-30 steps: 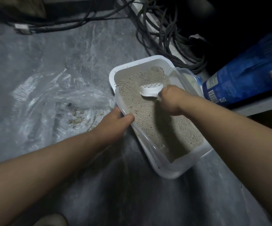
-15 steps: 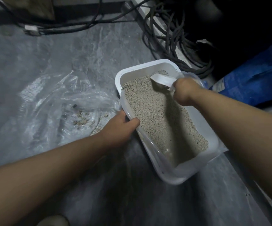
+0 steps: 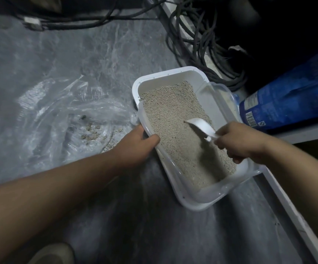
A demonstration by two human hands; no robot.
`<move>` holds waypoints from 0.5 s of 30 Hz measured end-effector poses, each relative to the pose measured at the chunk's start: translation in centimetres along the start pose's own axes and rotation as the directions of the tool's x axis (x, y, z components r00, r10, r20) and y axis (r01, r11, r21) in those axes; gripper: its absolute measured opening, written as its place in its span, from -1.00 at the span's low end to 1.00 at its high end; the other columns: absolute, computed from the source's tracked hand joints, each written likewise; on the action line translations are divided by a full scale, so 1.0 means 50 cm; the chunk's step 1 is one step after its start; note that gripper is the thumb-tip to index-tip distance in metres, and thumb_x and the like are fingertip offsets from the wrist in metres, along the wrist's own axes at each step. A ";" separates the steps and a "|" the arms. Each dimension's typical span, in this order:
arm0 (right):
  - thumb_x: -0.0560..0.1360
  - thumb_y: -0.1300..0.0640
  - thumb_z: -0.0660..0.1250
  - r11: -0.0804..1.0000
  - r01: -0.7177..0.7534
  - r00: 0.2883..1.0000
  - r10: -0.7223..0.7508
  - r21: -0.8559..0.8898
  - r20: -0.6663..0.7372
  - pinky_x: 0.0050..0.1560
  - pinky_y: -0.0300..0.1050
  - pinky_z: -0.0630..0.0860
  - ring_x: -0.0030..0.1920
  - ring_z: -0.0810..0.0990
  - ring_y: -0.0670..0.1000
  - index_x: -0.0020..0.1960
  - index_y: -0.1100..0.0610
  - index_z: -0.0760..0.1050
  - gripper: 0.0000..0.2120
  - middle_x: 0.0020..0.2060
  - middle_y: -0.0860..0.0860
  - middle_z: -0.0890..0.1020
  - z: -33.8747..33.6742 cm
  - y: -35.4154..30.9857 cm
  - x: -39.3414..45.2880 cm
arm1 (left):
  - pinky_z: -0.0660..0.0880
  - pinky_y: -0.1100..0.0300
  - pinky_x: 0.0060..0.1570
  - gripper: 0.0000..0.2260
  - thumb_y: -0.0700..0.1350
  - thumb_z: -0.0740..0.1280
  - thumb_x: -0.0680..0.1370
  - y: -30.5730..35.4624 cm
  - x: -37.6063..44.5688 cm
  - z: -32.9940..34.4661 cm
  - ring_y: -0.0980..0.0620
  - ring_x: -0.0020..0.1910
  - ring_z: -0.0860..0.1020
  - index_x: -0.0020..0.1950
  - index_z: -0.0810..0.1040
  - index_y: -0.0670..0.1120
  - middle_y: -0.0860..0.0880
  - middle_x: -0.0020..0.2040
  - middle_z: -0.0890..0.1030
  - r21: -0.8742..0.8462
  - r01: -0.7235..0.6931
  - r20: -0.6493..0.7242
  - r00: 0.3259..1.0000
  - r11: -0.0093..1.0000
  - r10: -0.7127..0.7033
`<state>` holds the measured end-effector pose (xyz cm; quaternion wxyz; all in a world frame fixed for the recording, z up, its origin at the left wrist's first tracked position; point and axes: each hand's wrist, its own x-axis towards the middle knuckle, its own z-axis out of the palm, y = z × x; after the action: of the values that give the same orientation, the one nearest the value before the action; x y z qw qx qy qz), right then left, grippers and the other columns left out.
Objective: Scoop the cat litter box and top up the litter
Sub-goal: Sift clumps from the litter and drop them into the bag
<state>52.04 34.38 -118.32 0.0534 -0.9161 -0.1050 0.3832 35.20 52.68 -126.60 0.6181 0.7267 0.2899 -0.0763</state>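
A white litter box (image 3: 165, 74) stands on the grey floor, filled with beige litter (image 3: 173, 119). My left hand (image 3: 137, 143) grips the box's left rim, thumb hooked over the edge. My right hand (image 3: 236, 141) holds the handle of a white scoop (image 3: 200, 126) whose blade lies on the litter near the middle of the box. A clear plastic bag (image 3: 64, 115) lies flat to the left with several clumps of scooped litter (image 3: 91, 133) on it. A blue litter bag (image 3: 287, 100) lies on its side to the right.
A tangle of black cables (image 3: 198, 40) lies behind the box along a white ledge (image 3: 295, 212). More cables and a white plug (image 3: 32, 23) run along the top left. A shoe tip (image 3: 53, 254) shows at the bottom edge.
My right hand has drawn the scoop from the far end of the box back toward the middle. The left hand stays on the rim.
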 end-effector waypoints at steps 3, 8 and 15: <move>0.62 0.28 0.21 0.894 -0.134 0.990 0.141 0.428 0.014 -0.53 -0.17 0.47 -0.50 0.49 0.03 0.04 0.32 0.52 -0.86 -0.13 0.28 0.66 0.001 0.043 -0.030 | 0.33 0.35 -0.23 -0.84 -0.03 0.26 0.64 0.000 0.003 0.003 0.31 -0.14 0.44 0.19 0.48 0.00 0.21 -0.10 0.49 0.015 0.006 -0.005 1.000 1.000 -0.006; 0.64 0.29 0.12 0.648 -0.290 0.956 0.235 0.704 0.177 -0.70 -0.32 0.23 -0.56 0.37 -0.05 0.04 0.31 0.49 -0.82 -0.40 0.16 0.55 0.037 0.088 -0.068 | 0.34 0.32 -0.21 -0.86 0.00 0.26 0.63 -0.003 0.004 0.009 0.30 -0.11 0.46 0.18 0.49 0.04 0.21 -0.07 0.52 0.000 0.018 -0.006 1.000 1.000 -0.018; 0.64 0.25 0.15 0.475 -0.436 0.899 0.191 0.764 0.394 -0.74 -0.39 0.18 -0.60 0.36 -0.11 0.04 0.28 0.46 -0.86 -0.43 0.12 0.55 0.096 0.070 -0.061 | 0.37 0.31 -0.11 -0.78 0.00 0.25 0.62 -0.009 0.008 0.017 0.32 -0.03 0.49 0.27 0.48 0.11 0.26 0.00 0.55 -0.026 0.014 -0.006 1.000 1.000 -0.015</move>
<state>47.06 30.32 -120.19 0.3989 -0.7229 0.2563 0.5026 35.49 52.04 -127.37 0.6261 0.7166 0.2982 -0.0745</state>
